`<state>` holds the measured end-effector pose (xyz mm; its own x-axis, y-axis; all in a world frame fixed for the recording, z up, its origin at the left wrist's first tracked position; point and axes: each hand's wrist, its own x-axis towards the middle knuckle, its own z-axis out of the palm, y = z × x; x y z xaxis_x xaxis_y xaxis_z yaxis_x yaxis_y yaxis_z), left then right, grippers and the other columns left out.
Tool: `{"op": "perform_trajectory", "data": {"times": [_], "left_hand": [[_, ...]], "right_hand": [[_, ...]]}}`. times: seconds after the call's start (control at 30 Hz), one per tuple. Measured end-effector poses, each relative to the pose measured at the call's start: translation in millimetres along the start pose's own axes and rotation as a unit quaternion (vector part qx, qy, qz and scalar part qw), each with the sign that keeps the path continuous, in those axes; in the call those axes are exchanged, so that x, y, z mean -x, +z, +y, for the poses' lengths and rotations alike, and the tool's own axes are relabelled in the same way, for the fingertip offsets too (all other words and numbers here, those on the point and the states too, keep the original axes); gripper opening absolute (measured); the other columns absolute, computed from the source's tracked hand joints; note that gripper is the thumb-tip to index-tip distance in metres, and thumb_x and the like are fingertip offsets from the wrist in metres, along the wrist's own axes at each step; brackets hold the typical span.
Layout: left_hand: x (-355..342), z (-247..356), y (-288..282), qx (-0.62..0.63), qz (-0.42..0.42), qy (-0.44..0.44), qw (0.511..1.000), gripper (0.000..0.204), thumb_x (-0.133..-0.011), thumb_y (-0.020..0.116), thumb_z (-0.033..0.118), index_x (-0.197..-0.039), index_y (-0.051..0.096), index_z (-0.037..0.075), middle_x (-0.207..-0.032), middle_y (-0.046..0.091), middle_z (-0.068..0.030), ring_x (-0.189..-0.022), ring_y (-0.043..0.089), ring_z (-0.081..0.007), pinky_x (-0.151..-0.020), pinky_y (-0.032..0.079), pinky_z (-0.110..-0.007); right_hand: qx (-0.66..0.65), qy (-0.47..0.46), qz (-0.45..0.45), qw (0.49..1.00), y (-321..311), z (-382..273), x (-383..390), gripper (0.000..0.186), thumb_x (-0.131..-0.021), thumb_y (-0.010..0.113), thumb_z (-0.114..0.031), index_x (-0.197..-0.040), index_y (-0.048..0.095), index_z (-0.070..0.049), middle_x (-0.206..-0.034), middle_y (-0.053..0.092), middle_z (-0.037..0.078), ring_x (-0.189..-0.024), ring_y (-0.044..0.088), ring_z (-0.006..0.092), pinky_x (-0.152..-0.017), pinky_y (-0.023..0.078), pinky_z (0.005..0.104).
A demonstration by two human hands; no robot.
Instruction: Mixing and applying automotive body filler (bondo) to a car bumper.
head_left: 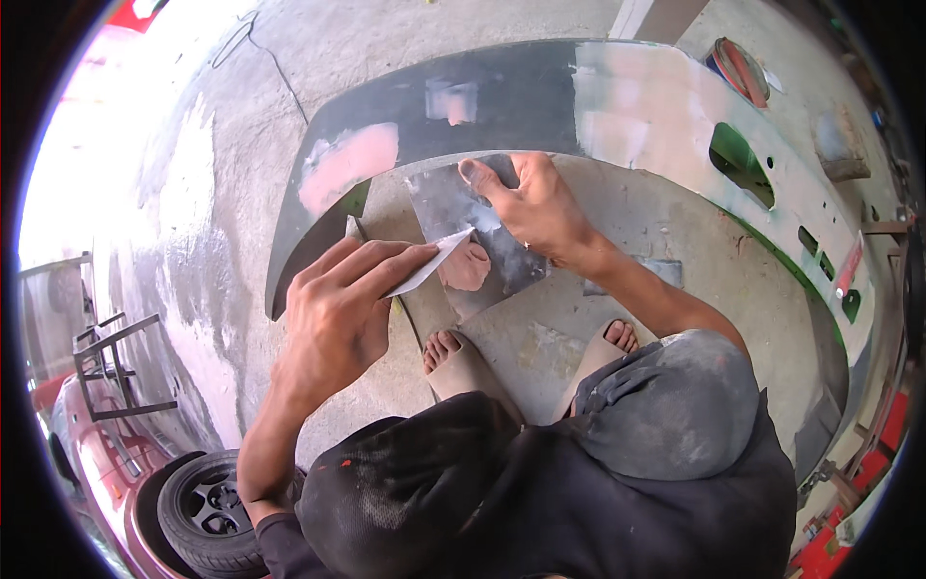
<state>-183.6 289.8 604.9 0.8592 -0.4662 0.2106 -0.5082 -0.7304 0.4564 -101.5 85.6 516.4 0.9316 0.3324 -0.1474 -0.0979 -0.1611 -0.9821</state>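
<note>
My left hand (333, 307) grips a thin pale putty spreader (431, 264), fingers laid along it. The spreader's tip is at a lump of pink putty (467, 270) on a dark flat mixing board (503, 278). The board's far edge is in my right hand (542, 210), with the thumb on top and the other fingers partly hidden. Just beyond both hands stands a long curved car body panel (521, 82), dark grey on the left and whitish on the right, with pink putty patches (352, 166) on it.
An open tin (738, 71) stands on the concrete floor beyond the panel, and a cut log (841, 145) lies farther right. A wheel (207, 507) sits at lower left, below a metal frame (121, 367). A cable (280, 72) crosses the floor. My sandalled feet (473, 372) are below the board.
</note>
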Motion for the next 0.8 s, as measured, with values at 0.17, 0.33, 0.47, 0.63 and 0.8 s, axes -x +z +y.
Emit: {"op": "perform_trajectory", "data": {"times": [0.17, 0.33, 0.47, 0.63, 0.8], "left_hand": [[3, 0, 5, 0.122, -0.057, -0.059, 0.989, 0.038, -0.075, 0.059, -0.006, -0.110, 0.068, 0.004, -0.094, 0.068, -0.0133, -0.080, 0.064, -0.0331, -0.071, 0.052, -0.038], [20, 3, 9, 0.267, -0.072, -0.099, 0.956, 0.021, -0.085, 0.060, -0.002, -0.105, 0.068, -0.003, -0.089, 0.068, -0.0175, -0.075, 0.068, -0.0294, -0.066, 0.053, -0.035], [31, -6, -6, 0.320, 0.073, -0.091, 0.940, 0.023, -0.084, 0.062, -0.006, -0.106, 0.067, -0.007, -0.097, 0.071, -0.0178, -0.080, 0.069, -0.0255, -0.070, 0.054, -0.030], [30, 7, 36, -0.052, 0.138, 0.102, 0.984, 0.044, -0.068, 0.078, 0.002, -0.111, 0.070, 0.006, -0.112, 0.068, -0.0148, -0.079, 0.063, -0.0256, -0.070, 0.056, -0.033], [60, -14, 78, -0.058, 0.152, 0.058, 0.985, 0.042, -0.067, 0.076, 0.000, -0.108, 0.071, 0.008, -0.119, 0.066, -0.0110, -0.079, 0.063, -0.0240, -0.071, 0.058, -0.032]], "right_hand": [[0.027, 0.038, -0.019, 0.999, -4, -1, 1, 0.039, -0.098, 0.060, -0.032, -0.071, 0.058, -0.003, -0.060, 0.044, -0.008, -0.055, 0.034, 0.0016, -0.046, 0.029, 0.0248], [-0.046, 0.041, 0.012, 0.998, 1, 21, -3, 0.047, -0.095, 0.062, -0.027, -0.057, 0.049, -0.002, -0.049, 0.040, -0.004, -0.046, 0.035, 0.0046, -0.040, 0.031, 0.0313], [-0.026, 0.051, 0.028, 0.998, -4, 28, -7, 0.040, -0.095, 0.063, -0.029, -0.067, 0.056, -0.002, -0.058, 0.049, -0.002, -0.054, 0.041, 0.0045, -0.045, 0.036, 0.0292], [-0.233, 0.095, -0.015, 0.968, -1, 15, -11, 0.038, -0.093, 0.066, -0.035, -0.103, 0.063, 0.001, -0.090, 0.063, 0.004, -0.073, 0.052, 0.0069, -0.064, 0.046, 0.0232], [-0.293, 0.137, 0.003, 0.946, -4, -5, -6, 0.038, -0.092, 0.067, -0.035, -0.106, 0.061, -0.001, -0.091, 0.064, 0.003, -0.073, 0.057, 0.0095, -0.065, 0.049, 0.0238]]}}
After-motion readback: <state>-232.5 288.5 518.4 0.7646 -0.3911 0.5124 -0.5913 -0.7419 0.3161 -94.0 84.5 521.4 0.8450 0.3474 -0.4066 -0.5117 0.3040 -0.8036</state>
